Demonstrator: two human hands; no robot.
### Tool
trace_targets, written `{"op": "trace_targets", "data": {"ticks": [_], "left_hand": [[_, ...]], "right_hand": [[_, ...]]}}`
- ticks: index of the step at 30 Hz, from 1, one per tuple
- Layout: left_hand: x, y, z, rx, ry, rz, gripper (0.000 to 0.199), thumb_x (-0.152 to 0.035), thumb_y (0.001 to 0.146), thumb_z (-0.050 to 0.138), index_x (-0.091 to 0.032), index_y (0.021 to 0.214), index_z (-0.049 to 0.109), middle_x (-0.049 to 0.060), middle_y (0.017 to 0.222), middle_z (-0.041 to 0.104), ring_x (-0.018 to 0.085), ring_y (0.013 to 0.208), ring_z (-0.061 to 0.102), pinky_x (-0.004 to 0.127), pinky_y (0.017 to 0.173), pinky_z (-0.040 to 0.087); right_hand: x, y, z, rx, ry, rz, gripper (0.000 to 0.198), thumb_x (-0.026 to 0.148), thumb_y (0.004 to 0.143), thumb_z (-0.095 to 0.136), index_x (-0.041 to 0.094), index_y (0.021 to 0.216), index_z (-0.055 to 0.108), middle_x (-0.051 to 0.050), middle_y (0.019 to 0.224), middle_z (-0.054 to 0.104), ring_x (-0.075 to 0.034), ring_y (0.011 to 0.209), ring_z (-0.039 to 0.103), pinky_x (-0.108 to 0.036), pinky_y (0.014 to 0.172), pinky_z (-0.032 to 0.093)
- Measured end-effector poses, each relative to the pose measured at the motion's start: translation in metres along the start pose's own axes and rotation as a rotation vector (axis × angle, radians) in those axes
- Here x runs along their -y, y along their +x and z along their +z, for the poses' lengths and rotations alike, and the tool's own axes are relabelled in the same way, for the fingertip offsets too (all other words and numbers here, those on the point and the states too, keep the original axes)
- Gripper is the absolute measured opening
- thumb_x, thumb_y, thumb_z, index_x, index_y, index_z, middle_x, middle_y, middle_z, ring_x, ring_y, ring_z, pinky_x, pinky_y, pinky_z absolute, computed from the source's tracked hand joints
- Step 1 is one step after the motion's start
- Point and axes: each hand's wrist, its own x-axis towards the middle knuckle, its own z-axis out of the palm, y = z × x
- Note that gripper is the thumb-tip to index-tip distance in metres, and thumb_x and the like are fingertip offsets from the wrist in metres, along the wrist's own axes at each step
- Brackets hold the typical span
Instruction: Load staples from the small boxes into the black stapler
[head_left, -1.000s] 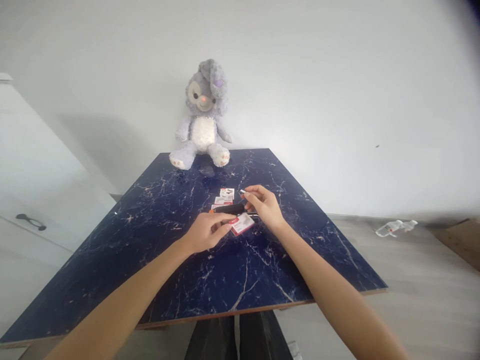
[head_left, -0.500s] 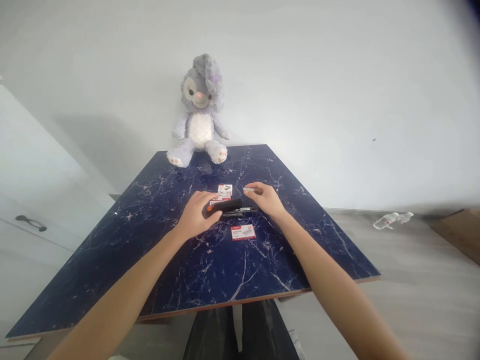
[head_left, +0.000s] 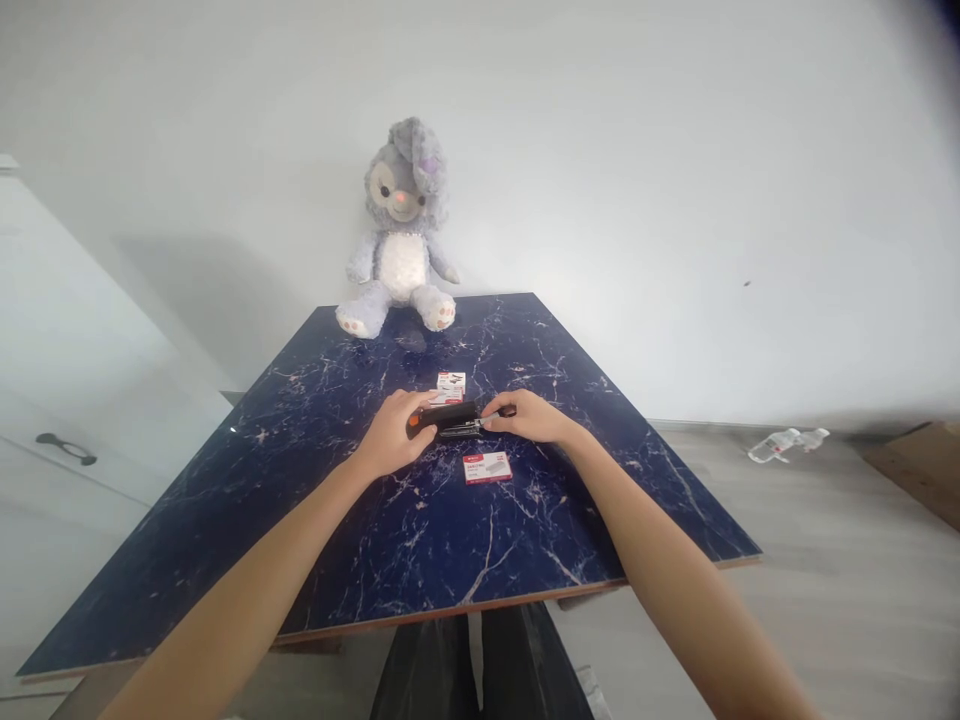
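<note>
A black stapler [head_left: 451,414] with an orange end lies across the middle of the table, its metal tray drawn out to the right. Around its orange end, my left hand [head_left: 394,430] is closed, thumb on the near side and fingers behind. My right hand [head_left: 525,415] is pinched at the drawn-out tray, on a small pale strip of staples that its fingers mostly hide. Just in front of the stapler lies a flat red-and-white staple box [head_left: 487,468]. Behind the stapler stands another red-and-white box [head_left: 451,383], partly covered by my left fingers.
At the far edge a grey plush rabbit [head_left: 403,265] sits against the wall. The dark blue marbled table [head_left: 420,560] has its front edge close to my legs. Plastic bottles [head_left: 776,445] and a cardboard box [head_left: 915,465] are on the floor at right. A white cabinet [head_left: 67,400] stands left.
My right hand has moved down and left from above the stapler's far side, bringing the pale strip to the tray. My left hand keeps its hold, with the stapler shifted slightly left.
</note>
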Motion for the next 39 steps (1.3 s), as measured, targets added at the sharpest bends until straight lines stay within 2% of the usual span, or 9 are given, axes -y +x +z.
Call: {"op": "trace_targets", "data": {"ticks": [20, 30, 39], "left_hand": [[-0.0073, 0.0000, -0.0017, 0.030, -0.019, -0.003, 0.042, -0.024, 0.084, 0.058, -0.022, 0.126, 0.056, 0.007, 0.099, 0.062, 0.025, 0.096, 0.057, 0.038, 0.083, 0.047], [-0.0065, -0.0006, -0.0001, 0.011, -0.036, 0.001, 0.039, -0.022, 0.083, 0.058, -0.022, 0.122, 0.059, 0.006, 0.098, 0.063, 0.024, 0.094, 0.058, 0.037, 0.083, 0.047], [-0.0047, -0.0007, 0.0011, 0.018, -0.065, 0.001, 0.040, -0.023, 0.084, 0.057, -0.021, 0.123, 0.058, 0.007, 0.102, 0.062, 0.024, 0.097, 0.059, 0.037, 0.084, 0.048]], "right_hand": [[-0.0040, 0.0010, 0.0009, -0.016, 0.048, 0.051, 0.024, 0.038, 0.073, 0.073, 0.022, 0.090, 0.079, 0.000, 0.077, 0.073, -0.017, 0.067, 0.065, -0.026, 0.063, 0.049], [-0.0024, 0.0018, 0.0033, -0.044, -0.002, 0.047, 0.017, 0.033, 0.072, 0.076, 0.026, 0.087, 0.081, 0.002, 0.084, 0.077, -0.020, 0.074, 0.069, -0.028, 0.068, 0.051], [0.0028, -0.0008, 0.0020, -0.067, -0.133, -0.054, 0.016, 0.031, 0.077, 0.073, 0.029, 0.090, 0.081, 0.002, 0.090, 0.077, -0.020, 0.078, 0.069, -0.029, 0.075, 0.052]]}}
